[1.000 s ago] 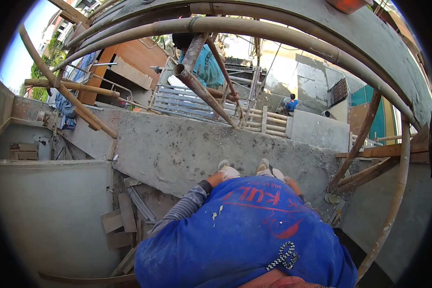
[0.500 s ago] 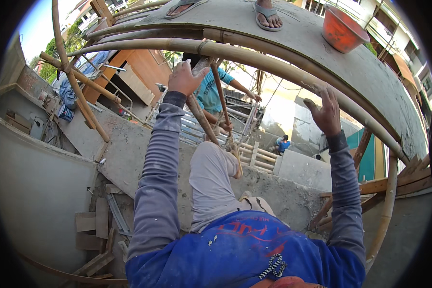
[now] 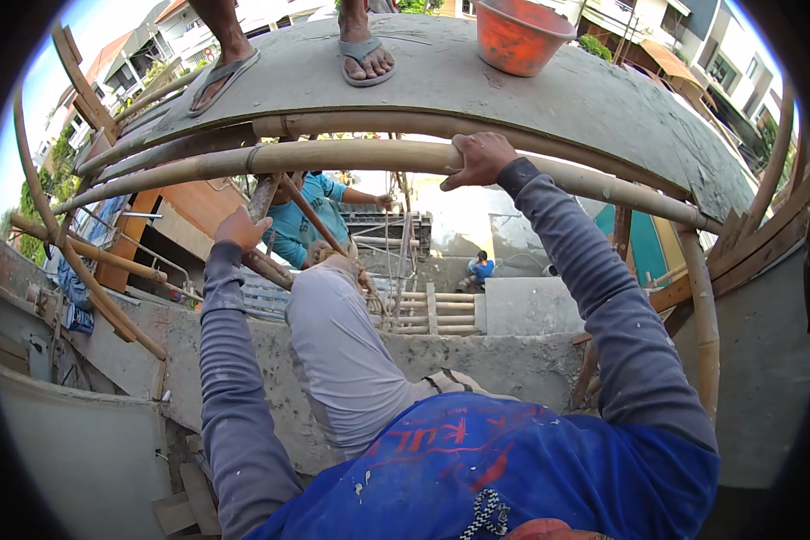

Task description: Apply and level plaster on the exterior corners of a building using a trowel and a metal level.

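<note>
Nearest, at 6 o'clock: blue shirt (image 3: 504,468) and a raised knee in grey trousers (image 3: 342,351), both grey-sleeved forearms reaching up from the lower edge. Left hand (image 3: 240,228), at 10 o'clock from frame centre, rests on a slanted rusty pole (image 3: 263,196) where it meets the bamboo above; whether its grip is wrapped round the pole or only pressed against it cannot be told. Right hand (image 3: 479,158), at 12 o'clock, has its grip curled tight over the thick horizontal bamboo pole (image 3: 351,157), knuckles on top, fingers hidden behind. That pole runs across the upper frame, from 9 to 3 o'clock, just under a grey concrete slab edge (image 3: 603,99). On the slab, at 11 to 12 o'clock, two sandalled feet (image 3: 365,56) of another person; an orange bucket (image 3: 517,31) at 1 o'clock. Beyond the poles, a person in a teal shirt (image 3: 301,216). Farther, near centre, a small figure in blue (image 3: 482,268) by a wooden railing (image 3: 436,308).
</note>
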Demonstrator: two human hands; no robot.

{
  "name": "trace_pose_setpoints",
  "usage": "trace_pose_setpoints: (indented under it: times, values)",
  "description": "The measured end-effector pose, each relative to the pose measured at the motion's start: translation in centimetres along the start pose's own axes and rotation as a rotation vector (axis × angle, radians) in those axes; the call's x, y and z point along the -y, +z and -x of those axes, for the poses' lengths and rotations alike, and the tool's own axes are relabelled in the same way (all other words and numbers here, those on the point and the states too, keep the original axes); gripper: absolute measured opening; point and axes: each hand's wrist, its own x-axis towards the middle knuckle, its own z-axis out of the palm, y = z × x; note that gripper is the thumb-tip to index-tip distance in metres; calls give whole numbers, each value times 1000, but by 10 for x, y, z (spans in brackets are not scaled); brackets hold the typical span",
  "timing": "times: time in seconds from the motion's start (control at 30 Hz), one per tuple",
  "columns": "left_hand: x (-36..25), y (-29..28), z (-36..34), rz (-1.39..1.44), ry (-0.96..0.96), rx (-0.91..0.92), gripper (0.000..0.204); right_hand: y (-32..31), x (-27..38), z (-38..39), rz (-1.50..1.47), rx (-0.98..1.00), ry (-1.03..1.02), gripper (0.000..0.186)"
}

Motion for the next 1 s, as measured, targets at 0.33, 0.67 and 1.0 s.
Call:
trace_pose_setpoints:
  times: [0.33, 0.67, 1.0]
  values:
    - [29, -5, -24, 1004, 87, 403, 46, -8, -25, -28, -105, 256, -156, 68]
    - [4, -30, -24, 768, -114, 333, 53, -32, -43, -40, -391, 223, -57, 64]
    - [8, -25, -20, 690, -40, 498, 55, -38, -48, -38, -414, 271, 87, 63]
